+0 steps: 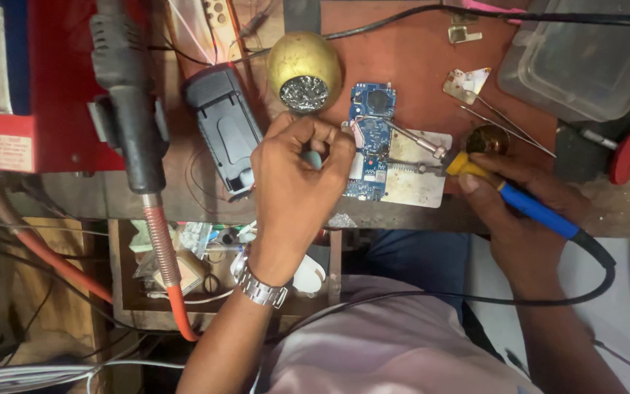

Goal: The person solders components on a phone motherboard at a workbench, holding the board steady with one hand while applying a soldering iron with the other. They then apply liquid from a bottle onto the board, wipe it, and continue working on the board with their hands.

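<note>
Blue circuit board (370, 138) lies on a pale metal holder plate (417, 179) at the bench edge, its near corner hidden behind the left hand (297, 186). That hand's fingers pinch shut on something small against the board; what it is I cannot make out. The right hand (526, 219) grips a blue-and-yellow soldering iron (508, 193), tip on the board. Beyond sits a brass tip cleaner (305, 71).

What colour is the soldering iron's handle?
Blue with a yellow collar; the soldering iron in the right hand shows in the head view.
</note>
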A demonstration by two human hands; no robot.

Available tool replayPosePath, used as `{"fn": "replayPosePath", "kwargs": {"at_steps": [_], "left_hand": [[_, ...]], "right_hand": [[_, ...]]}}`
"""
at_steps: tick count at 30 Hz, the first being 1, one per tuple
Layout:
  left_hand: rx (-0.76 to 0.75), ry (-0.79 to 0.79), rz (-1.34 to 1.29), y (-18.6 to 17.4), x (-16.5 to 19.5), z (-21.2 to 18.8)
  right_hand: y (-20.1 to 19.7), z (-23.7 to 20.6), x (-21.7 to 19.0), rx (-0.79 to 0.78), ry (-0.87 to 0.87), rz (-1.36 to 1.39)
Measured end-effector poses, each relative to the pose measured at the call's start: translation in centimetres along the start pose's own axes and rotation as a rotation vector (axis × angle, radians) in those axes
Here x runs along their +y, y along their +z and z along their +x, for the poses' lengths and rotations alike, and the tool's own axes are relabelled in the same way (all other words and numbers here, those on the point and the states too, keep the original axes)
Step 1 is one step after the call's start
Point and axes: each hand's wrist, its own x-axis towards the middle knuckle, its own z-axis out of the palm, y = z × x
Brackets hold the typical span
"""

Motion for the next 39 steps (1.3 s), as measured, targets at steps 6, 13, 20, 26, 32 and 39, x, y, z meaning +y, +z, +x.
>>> {"fn": "replayPosePath", "kwargs": {"at_steps": [6, 13, 20, 26, 32, 39], "left_hand": [[-0.004, -0.011, -0.002, -0.1, 0.1, -0.3], [0.002, -0.005, -0.005, -0.2, 0.1, -0.2], [0.002, -0.009, 0.000, -0.2, -0.1, 0.0], [0.014, -0.026, 0.002, -0.3, -0.3, 0.1], [0.003, -0.044, -0.022, -0.4, -0.3, 0.4], [0.007, -0.046, -0.022, -0.3, -0.3, 0.7]], "right_hand": [[0.0, 0.0, -0.2, 0.006, 0.018, -0.049], [0.4, 0.3, -1.1, 0.010, 0.092, -0.027], [0.8, 0.5, -1.4, -0.012, 0.072, 0.038], [1.1, 1.0, -2.1, -0.026, 0.110, 0.101], [1.3, 1.3, -2.0, -0.039, 0.056, -0.018], [1.3, 1.3, -1.2, -0.047, 0.074, -0.022]]}}
